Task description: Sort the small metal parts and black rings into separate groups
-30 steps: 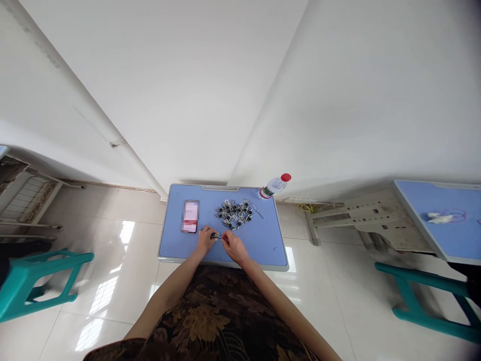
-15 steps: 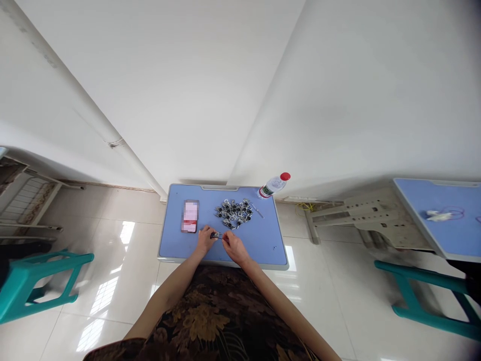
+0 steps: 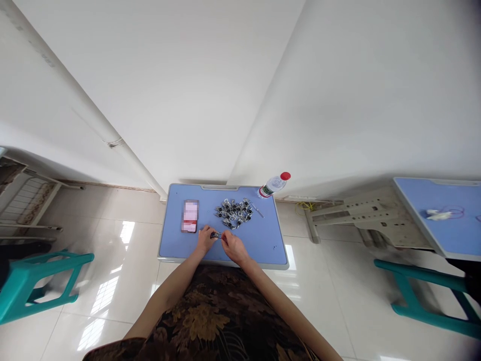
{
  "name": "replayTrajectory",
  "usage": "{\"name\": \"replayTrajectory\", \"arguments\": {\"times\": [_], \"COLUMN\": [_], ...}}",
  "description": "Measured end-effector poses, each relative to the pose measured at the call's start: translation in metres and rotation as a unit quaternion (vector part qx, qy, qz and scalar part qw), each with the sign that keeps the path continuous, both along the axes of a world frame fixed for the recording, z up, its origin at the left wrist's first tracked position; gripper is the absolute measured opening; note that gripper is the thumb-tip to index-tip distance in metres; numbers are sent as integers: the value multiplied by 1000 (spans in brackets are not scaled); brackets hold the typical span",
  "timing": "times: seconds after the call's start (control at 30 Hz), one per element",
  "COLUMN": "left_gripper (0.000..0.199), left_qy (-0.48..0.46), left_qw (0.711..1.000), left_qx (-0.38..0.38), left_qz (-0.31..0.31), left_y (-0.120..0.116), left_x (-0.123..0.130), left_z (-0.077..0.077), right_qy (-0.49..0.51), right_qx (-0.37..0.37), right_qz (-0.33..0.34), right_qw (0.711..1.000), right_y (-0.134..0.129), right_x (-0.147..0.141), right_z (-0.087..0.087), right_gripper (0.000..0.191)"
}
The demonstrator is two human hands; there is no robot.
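My left hand (image 3: pixel 206 239) and my right hand (image 3: pixel 233 247) meet over the blue desktop (image 3: pixel 259 245), both pinching a small metal clip with a black part (image 3: pixel 215 234). Just beyond my fingers lies a heaped cluster of similar metal clips (image 3: pixel 233 212). To the left of that cluster, a phone with a pixelated pink screen (image 3: pixel 190 216) lies flat. A thin metal rod (image 3: pixel 257 211) lies to the right of the heap, and a plastic bottle with a red cap (image 3: pixel 274 185) lies at the far right corner.
A second blue desk (image 3: pixel 439 215) with white items and thin wire stands to the right. Teal stools (image 3: pixel 33 281) stand on both sides on the glossy tile floor (image 3: pixel 112 260). White walls rise behind the desk, with a yellow cable (image 3: pixel 305 206) on the floor.
The view has tilted slightly, so the bottle and right-hand desk sit a little higher. My hands have stayed together on the clip, with only slight finger movement.
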State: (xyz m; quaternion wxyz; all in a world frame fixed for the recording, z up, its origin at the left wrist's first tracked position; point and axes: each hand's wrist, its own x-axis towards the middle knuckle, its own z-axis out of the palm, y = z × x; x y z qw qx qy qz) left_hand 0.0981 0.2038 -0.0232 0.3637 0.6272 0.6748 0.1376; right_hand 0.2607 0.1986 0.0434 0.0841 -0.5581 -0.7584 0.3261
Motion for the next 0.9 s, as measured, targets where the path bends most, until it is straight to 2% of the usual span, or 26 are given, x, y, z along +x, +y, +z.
{"name": "replayTrajectory", "arguments": {"times": [0.17,0.27,0.43,0.53,0.6,0.73,0.9], "left_gripper": [14,12,16,15,18,21,18], "left_qy": [15,23,19,12,9,6,8], "left_qw": [1000,1000,1000,1000,1000,1000,1000], "left_qx": [12,17,19,21,16,-2,0], "left_qz": [-2,-3,-2,-4,-4,-3,-3], "left_y": [0,-1,-1,-2,-2,-1,0], "left_x": [1,2,2,2,1,1,1], "left_z": [-1,-1,-2,-1,-1,-1,0], "right_qy": [-38,-45,-29,-27,-39,-75,-40], "right_qx": [4,24,78,100,88,44,86], "right_qz": [21,19,96,116,106,47,38], "right_qw": [999,999,992,988,990,995,995], "right_y": [7,11,13,11,8,1,1], "right_x": [-14,-17,-10,-5,-5,-8,-9], "right_z": [9,10,11,11,9,1,-2], "right_gripper": [20,18,19,21,18,19,18]}}
